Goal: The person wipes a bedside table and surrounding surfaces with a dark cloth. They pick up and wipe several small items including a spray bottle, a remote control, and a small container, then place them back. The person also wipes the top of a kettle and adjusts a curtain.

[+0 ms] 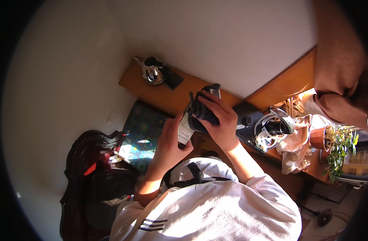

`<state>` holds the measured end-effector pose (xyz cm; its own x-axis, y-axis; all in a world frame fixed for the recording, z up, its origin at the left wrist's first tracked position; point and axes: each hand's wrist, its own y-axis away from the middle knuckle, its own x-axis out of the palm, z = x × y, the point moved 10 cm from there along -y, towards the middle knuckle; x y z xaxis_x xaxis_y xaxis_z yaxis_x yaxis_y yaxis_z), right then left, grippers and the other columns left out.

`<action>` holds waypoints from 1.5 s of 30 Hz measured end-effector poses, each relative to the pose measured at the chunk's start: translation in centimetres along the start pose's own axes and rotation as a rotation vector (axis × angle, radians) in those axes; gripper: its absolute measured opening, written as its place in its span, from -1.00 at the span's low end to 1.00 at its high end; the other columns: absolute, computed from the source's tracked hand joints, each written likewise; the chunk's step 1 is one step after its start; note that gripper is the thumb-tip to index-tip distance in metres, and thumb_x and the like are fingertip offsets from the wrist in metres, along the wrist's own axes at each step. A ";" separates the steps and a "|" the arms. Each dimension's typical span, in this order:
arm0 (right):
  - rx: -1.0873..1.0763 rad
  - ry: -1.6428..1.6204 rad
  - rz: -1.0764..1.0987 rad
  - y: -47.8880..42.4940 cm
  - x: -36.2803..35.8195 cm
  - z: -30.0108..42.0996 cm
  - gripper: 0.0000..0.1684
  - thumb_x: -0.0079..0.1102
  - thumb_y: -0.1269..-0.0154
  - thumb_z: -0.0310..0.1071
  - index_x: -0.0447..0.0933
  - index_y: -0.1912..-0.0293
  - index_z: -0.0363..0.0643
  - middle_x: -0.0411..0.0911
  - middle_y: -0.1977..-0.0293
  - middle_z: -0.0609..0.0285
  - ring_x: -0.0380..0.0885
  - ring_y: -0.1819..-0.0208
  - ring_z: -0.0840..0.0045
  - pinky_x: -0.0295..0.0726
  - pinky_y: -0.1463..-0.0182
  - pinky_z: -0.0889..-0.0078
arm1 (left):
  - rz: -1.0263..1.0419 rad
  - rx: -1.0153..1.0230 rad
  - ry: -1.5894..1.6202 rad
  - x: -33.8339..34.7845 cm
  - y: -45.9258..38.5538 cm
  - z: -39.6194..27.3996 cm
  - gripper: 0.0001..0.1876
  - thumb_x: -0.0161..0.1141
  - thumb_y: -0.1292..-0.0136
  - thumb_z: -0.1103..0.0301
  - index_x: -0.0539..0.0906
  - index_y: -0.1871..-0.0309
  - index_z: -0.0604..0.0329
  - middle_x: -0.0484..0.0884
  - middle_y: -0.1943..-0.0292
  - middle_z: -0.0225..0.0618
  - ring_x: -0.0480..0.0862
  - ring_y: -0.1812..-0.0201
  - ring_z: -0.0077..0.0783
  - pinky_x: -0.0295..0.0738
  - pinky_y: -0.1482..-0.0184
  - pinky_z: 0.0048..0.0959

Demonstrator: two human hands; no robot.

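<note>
My left hand (169, 141) grips the near end of a flat rectangular item (185, 134) with a pale face that bears small writing. Its thumb and fingers lie along opposite edges. A bunched dark cloth (199, 110) is in my right hand (221, 122), pressed over the item's far part. Another pale edge of what looks like the same item shows beyond the cloth. The cloth hides most of the surface between my hands, so I cannot tell exactly what the item is. Both hands are in front of my chest, above the edge of a wooden shelf (129, 79).
A shiny metal kettle (153, 73) stands at the shelf's far left beside a dark square (174, 80). On the left are a floral-patterned surface (138, 129) and glossy dark-red furniture (93, 150). Rightward are a black panel (246, 116), a clear-and-white round object (270, 132), curtains (342, 66) and a potted plant (318, 138).
</note>
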<state>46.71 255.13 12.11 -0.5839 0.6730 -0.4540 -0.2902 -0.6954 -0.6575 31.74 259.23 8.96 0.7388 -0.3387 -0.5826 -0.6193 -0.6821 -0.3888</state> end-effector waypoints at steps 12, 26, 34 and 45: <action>-0.130 0.001 0.052 2.5 -0.7 5.0 -0.48 0.48 0.13 -0.39 0.68 0.04 -0.17 0.63 -0.04 0.05 0.68 0.15 0.22 0.64 0.14 0.39 | -0.181 -0.857 1.383 6.9 3.5 7.8 -0.28 -0.28 -0.34 -0.31 0.50 -0.12 0.20 0.43 0.45 -0.38 0.33 0.62 -0.54 0.18 0.61 -0.58; -0.161 0.065 -0.009 1.9 1.1 3.0 -0.46 0.44 0.17 -0.32 0.69 0.04 -0.02 0.64 -0.02 0.17 0.60 0.34 0.38 0.57 0.29 0.44 | 0.293 -0.666 1.581 6.0 3.1 5.6 -0.33 -0.27 -0.34 -0.30 0.52 0.09 0.21 0.23 0.73 -0.54 0.15 0.75 -0.63 0.03 0.66 -0.56; 0.427 -0.255 0.030 6.5 4.8 -6.8 -0.53 0.41 -0.06 -0.57 0.60 -0.03 -0.32 0.62 -0.06 -0.02 0.62 -0.08 0.34 0.50 -0.20 0.38 | 0.177 -0.868 0.933 4.2 12.0 19.2 -0.24 0.16 -0.32 0.18 0.12 -0.52 0.13 0.50 0.34 -0.37 0.40 0.54 -0.58 0.31 0.47 -0.57; 0.764 -0.213 0.607 19.2 16.2 -6.4 -0.48 0.48 -0.17 -0.34 0.57 -0.08 -0.35 0.65 -0.02 0.02 0.60 -0.08 0.39 0.49 -0.23 0.39 | -0.219 -0.789 -0.384 -2.9 39.4 44.4 -0.27 0.39 -0.05 0.24 0.36 -0.26 0.35 0.52 -0.03 0.11 0.54 -0.06 0.17 0.52 -0.05 -0.10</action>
<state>36.52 254.31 -11.77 -0.8970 0.1428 -0.4183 -0.2635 -0.9325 0.2468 -6.56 262.08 -36.34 0.5918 -0.0059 -0.8061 -0.0084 -1.0000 0.0012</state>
